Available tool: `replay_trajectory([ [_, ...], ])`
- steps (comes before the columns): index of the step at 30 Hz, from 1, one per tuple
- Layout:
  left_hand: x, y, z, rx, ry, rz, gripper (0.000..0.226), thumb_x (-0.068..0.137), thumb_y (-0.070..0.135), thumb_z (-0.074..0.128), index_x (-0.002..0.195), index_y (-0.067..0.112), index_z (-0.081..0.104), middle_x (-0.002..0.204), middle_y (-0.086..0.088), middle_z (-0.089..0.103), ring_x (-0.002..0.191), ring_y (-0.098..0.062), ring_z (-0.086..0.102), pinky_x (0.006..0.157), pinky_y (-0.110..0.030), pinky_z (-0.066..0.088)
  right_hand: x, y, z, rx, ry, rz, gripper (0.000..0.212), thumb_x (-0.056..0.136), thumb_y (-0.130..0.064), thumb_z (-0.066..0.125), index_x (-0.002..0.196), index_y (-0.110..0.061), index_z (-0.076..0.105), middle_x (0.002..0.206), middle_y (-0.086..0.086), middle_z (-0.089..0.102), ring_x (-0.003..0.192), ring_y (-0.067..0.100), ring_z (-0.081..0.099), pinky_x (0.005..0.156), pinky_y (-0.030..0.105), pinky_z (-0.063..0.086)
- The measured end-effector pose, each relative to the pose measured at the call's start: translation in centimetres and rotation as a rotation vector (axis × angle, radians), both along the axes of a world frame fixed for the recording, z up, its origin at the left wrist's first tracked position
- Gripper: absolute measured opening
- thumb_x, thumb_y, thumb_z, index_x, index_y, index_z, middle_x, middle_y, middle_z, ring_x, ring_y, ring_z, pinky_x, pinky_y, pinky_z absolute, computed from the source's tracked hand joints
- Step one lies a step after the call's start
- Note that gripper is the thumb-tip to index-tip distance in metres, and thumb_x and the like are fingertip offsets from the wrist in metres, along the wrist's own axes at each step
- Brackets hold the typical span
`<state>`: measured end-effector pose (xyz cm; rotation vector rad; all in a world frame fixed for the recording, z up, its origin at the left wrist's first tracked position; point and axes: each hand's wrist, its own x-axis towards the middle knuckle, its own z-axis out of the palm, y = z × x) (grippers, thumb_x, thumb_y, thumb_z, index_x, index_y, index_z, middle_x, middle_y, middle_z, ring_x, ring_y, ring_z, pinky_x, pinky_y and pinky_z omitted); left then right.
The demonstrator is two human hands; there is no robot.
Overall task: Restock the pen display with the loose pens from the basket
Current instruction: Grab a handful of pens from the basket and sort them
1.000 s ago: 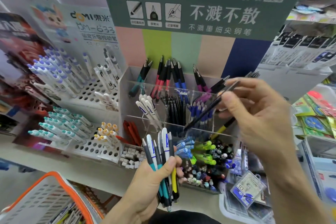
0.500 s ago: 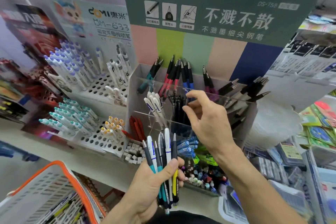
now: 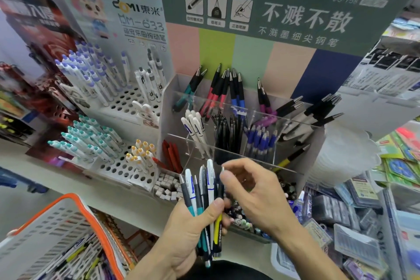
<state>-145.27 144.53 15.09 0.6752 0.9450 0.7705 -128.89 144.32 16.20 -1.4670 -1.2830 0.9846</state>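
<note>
The left hand (image 3: pixel 184 232) grips a bundle of loose pens (image 3: pixel 205 202) upright, fingers and thumb curled round the barrels, just in front of the clear pen display (image 3: pixel 238 134) and below its front wall. The bundle mixes white, dark grey, teal and one yellow-and-black pen, tips pointing up.

The right hand (image 3: pixel 252 191) is beside the bundle on its right, fingers (image 3: pixel 226 175) bent, thumb and forefinger pinching the top of a dark pen (image 3: pixel 221 185) at the bundle's right edge. The other fingers are loosely curled above the palm.

The pen display stands on the shelf (image 3: pixel 75 179) under a green header card (image 3: pixel 284 7) with white Chinese lettering. Its back row holds teal, red, blue, purple and black-and-grey pens leaning against pastel panels. The row in front of that has white pens (image 3: pixel 195 127), black pens (image 3: pixel 227 129) and blue pens (image 3: pixel 261 138) in separate clear compartments. A yellow-and-black pen (image 3: pixel 292 157) leans alone at the display's right front.

Left of the display, perforated white racks (image 3: pixel 118 166) carry purple-capped, teal-capped and orange-capped pens. Red pens (image 3: pixel 171 154) sit against the display's left front corner, with small white erasers (image 3: pixel 168 186) below them.

The white basket (image 3: pixel 54 229) with an orange rim is lower left of the display, with more loose pens inside. Packaged stationery (image 3: pixel 354 209) lies to the display's right.
</note>
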Motion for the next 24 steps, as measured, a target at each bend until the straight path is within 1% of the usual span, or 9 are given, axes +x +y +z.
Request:
replay_trajectory([
  [3, 0.2, -0.1, 0.1, 0.056, 0.031, -0.041, 0.023, 0.074, 0.016, 0.075, 0.096, 0.011, 0.078, 0.071, -0.022, 0.065, 0.06, -0.026, 0.064, 0.053, -0.032, 0.055, -0.2, -0.8, -0.8, -0.148, 0.231, 0.091, 0.01, 0.093, -0.024, 0.075, 0.094, -0.016, 0.069, 0.077, 0.013, 0.074, 0.053, 0.021, 0.066, 0.057, 0.036, 0.053],
  [5, 0.3, -0.1, 0.0, 0.071, 0.043, -0.065, 0.018, 0.076, 0.019, 0.073, 0.09, 0.009, 0.078, 0.067, -0.022, 0.065, 0.058, -0.025, 0.064, 0.052, -0.032, 0.055, 0.4, -0.8, -1.1, -0.223, 0.398, 0.113, 0.023, 0.088, -0.03, 0.077, 0.094, -0.009, 0.069, 0.074, 0.018, 0.069, 0.055, 0.023, 0.063, 0.055, 0.035, 0.047],
  [8, 0.5, -0.1, -0.3, 0.044, 0.051, -0.066, 0.025, 0.078, 0.024, 0.078, 0.089, 0.002, 0.075, 0.074, -0.025, 0.067, 0.06, -0.028, 0.065, 0.052, -0.033, 0.055, 1.8, -0.6, -0.9, -0.276, 0.361, 0.167, 0.023, 0.092, -0.026, 0.077, 0.1, -0.004, 0.072, 0.077, 0.014, 0.069, 0.064, 0.02, 0.06, 0.058, 0.029, 0.047],
  [10, 0.5, 0.0, -0.5, 0.023, 0.06, -0.049, 0.025, 0.077, 0.023, 0.076, 0.094, 0.005, 0.076, 0.084, -0.026, 0.071, 0.066, -0.03, 0.068, 0.054, -0.034, 0.055, 2.7, -0.5, -0.1, -0.269, 0.307, 0.185, 0.02, 0.094, -0.018, 0.07, 0.104, -0.002, 0.072, 0.083, 0.012, 0.074, 0.068, 0.018, 0.066, 0.06, 0.027, 0.053],
  [14, 0.5, 0.3, -0.9, -0.01, 0.032, -0.053, 0.027, 0.078, 0.017, 0.071, 0.102, 0.003, 0.072, 0.085, -0.022, 0.068, 0.067, -0.03, 0.065, 0.054, -0.034, 0.055, 4.5, -0.8, 2.4, -0.074, 0.317, -0.085, 0.023, 0.085, -0.018, 0.068, 0.105, -0.009, 0.075, 0.086, 0.014, 0.075, 0.072, 0.023, 0.071, 0.066, 0.028, 0.06],
  [16, 0.5, 0.3, -0.9, 0.006, 0.04, -0.085, 0.034, 0.082, 0.015, 0.068, 0.11, -0.004, 0.064, 0.079, -0.02, 0.066, 0.062, -0.026, 0.062, 0.055, -0.033, 0.054, 5.5, -1.1, 3.6, 0.133, 0.205, -0.342, 0.023, 0.086, -0.017, 0.07, 0.109, -0.016, 0.073, 0.089, 0.009, 0.075, 0.077, 0.023, 0.074, 0.069, 0.025, 0.061],
  [19, 0.6, 0.2, -0.9, 0.03, 0.061, -0.145, 0.035, 0.085, 0.016, 0.067, 0.108, -0.01, 0.06, 0.071, -0.019, 0.064, 0.059, -0.026, 0.059, 0.056, -0.032, 0.052, 7.0, -1.6, 4.2, 0.425, -0.227, -0.628, 0.033, 0.091, -0.013, 0.076, 0.117, -0.025, 0.06, 0.09, -0.014, 0.069, 0.082, 0.008, 0.072, 0.074, 0.017, 0.057],
  [21, 0.8, 0.3, -0.9, 0.031, 0.063, -0.172, 0.034, 0.085, 0.017, 0.067, 0.105, -0.01, 0.061, 0.07, -0.019, 0.063, 0.058, -0.026, 0.059, 0.056, -0.031, 0.052, 7.7, -1.6, 3.8, 0.461, -0.39, -0.673, 0.034, 0.091, -0.015, 0.077, 0.116, -0.025, 0.057, 0.092, -0.022, 0.065, 0.08, -0.001, 0.07, 0.073, 0.013, 0.055],
  [24, 1.1, 0.3, -0.8, 0.024, 0.052, -0.193, 0.033, 0.087, 0.015, 0.065, 0.107, -0.011, 0.059, 0.071, -0.017, 0.063, 0.059, -0.025, 0.059, 0.056, -0.03, 0.052, 7.9, -1.3, 2.6, 0.368, -0.484, -0.65, 0.03, 0.088, -0.013, 0.079, 0.114, -0.014, 0.063, 0.087, -0.011, 0.067, 0.078, 0.001, 0.071, 0.069, 0.012, 0.057],
])
